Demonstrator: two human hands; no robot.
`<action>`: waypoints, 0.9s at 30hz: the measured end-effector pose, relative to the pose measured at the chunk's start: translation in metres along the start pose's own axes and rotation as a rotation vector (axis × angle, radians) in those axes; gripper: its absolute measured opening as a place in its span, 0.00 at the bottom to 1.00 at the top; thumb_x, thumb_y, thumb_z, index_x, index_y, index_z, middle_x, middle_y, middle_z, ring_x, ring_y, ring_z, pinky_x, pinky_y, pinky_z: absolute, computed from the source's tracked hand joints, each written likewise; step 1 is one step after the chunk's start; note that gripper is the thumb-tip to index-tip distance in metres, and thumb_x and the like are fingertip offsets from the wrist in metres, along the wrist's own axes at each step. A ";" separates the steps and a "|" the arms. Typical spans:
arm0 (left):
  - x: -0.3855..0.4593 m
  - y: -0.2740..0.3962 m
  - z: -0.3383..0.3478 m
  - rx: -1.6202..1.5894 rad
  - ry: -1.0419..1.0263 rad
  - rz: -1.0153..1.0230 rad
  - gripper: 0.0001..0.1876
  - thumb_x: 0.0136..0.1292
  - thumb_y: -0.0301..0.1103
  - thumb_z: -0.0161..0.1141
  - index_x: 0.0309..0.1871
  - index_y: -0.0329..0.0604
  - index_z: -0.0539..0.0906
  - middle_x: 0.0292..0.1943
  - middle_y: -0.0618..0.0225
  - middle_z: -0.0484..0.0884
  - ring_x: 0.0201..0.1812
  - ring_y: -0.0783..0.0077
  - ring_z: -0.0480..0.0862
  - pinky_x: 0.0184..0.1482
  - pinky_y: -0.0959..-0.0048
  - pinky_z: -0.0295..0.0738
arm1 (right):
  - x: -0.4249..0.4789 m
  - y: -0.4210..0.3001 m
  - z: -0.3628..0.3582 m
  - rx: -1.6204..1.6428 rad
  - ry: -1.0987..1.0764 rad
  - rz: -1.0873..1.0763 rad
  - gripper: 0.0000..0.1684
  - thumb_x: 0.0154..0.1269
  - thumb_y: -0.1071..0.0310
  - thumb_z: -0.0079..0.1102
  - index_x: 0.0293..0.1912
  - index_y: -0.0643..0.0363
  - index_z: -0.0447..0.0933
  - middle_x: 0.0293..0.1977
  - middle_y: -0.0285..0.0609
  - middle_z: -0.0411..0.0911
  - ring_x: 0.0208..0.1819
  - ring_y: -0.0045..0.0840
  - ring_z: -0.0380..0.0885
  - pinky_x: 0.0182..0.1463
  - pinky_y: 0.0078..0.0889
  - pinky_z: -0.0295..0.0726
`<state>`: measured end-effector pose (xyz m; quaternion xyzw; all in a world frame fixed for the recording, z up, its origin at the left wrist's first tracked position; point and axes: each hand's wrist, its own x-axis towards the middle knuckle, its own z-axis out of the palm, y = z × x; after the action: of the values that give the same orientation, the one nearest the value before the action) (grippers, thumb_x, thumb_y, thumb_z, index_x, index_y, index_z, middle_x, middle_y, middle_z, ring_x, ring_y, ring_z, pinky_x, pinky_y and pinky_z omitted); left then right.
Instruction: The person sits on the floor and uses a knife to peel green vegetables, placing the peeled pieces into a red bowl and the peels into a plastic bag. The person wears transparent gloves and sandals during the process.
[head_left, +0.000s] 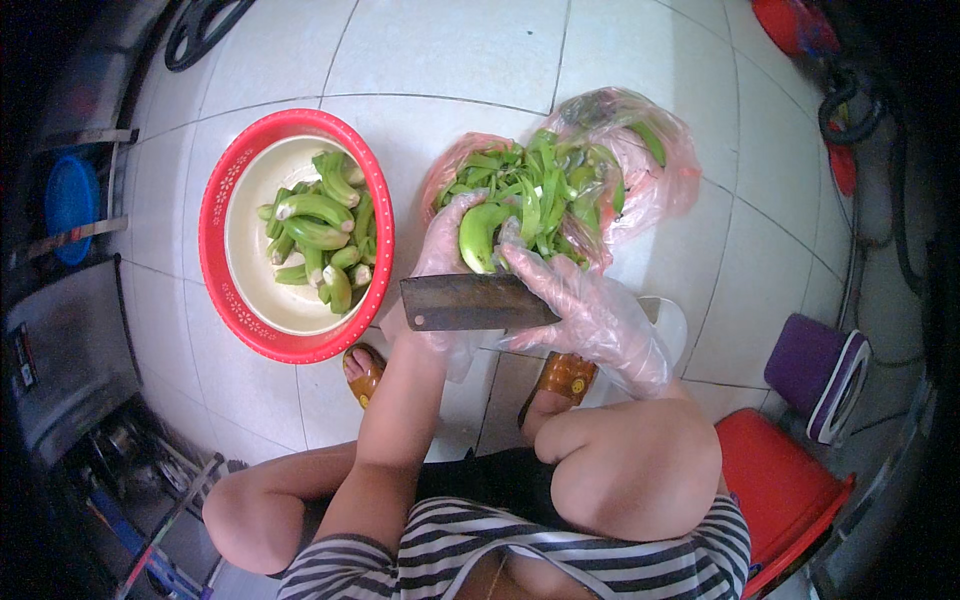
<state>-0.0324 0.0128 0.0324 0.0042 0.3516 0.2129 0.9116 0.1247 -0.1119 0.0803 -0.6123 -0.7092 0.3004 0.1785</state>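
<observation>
My left hand (444, 244), in a clear plastic glove, holds a green banana (478, 234) in front of me. My right hand (600, 322), gloved the same way, grips a dark-bladed cleaver (472, 301); its handle is hidden by the fingers. The blade lies across the view just on my side of the banana, over my left wrist. Under and beyond the banana, strips of green peel (534, 187) lie in a thin pinkish plastic bag (660, 199). To the left, several green bananas (315, 217) with cut ends rest in a red-rimmed basin (217, 247) with a cream inside.
All of this is on a pale tiled floor (442, 52). A white container (666, 322) is partly hidden behind my right hand. On the right are a purple and white container (814, 375) and a red plastic bin (780, 487). A rack with a blue basin (71, 210) stands at left.
</observation>
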 end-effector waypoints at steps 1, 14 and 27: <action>0.001 0.003 0.000 0.026 -0.007 -0.024 0.18 0.73 0.42 0.53 0.59 0.42 0.78 0.50 0.63 0.85 0.50 0.67 0.85 0.56 0.66 0.80 | 0.000 -0.001 0.000 -0.037 0.006 -0.004 0.56 0.48 0.44 0.76 0.75 0.40 0.61 0.41 0.49 0.75 0.41 0.47 0.80 0.45 0.47 0.80; -0.003 -0.001 -0.005 0.454 -0.044 0.146 0.22 0.71 0.35 0.57 0.66 0.37 0.74 0.55 0.64 0.82 0.53 0.71 0.82 0.57 0.71 0.78 | -0.009 0.000 0.007 0.300 -0.074 0.072 0.49 0.53 0.54 0.78 0.73 0.41 0.65 0.55 0.52 0.74 0.55 0.41 0.78 0.56 0.38 0.80; -0.064 0.012 0.025 0.578 0.180 0.282 0.27 0.62 0.40 0.60 0.63 0.39 0.78 0.46 0.67 0.82 0.36 0.79 0.78 0.35 0.84 0.71 | 0.021 0.061 0.029 0.815 0.248 0.640 0.41 0.72 0.61 0.62 0.75 0.66 0.56 0.58 0.44 0.78 0.58 0.22 0.75 0.63 0.27 0.74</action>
<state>-0.0637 0.0021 0.0938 0.2924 0.4727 0.2279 0.7994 0.1497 -0.0935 0.0170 -0.7100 -0.2862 0.5164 0.3838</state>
